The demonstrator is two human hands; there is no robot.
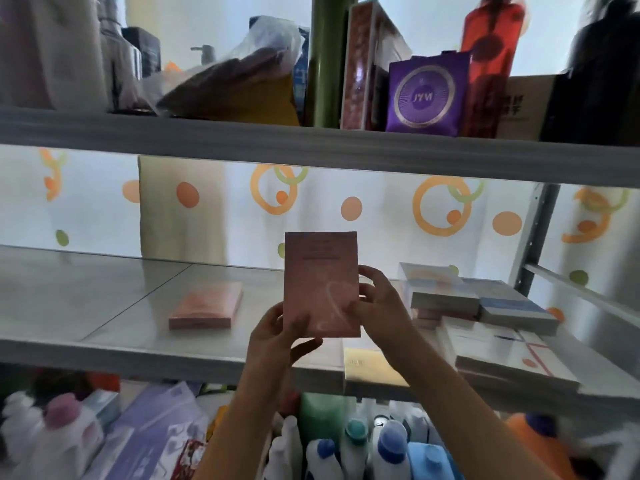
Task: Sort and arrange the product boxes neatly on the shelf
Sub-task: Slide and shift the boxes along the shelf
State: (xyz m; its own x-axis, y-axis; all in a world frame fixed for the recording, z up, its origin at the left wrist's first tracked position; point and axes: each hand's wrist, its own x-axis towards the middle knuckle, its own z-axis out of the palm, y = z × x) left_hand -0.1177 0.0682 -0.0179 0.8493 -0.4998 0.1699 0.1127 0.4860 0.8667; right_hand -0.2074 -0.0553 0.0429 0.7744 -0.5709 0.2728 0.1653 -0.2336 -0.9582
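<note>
The print on the pink box [321, 284] you are holding is staying too blurred to read. Your left hand [280, 336] is hiding that box's lower left corner; your right hand [375, 303] is covering part of its right edge. Your right forearm is masking much of the yellow box [360, 367] at the shelf [138, 351] lip. The stack of boxes [485, 313] is running off toward the right edge. The bottles [363, 448] below are being cropped by the bottom edge.
</note>
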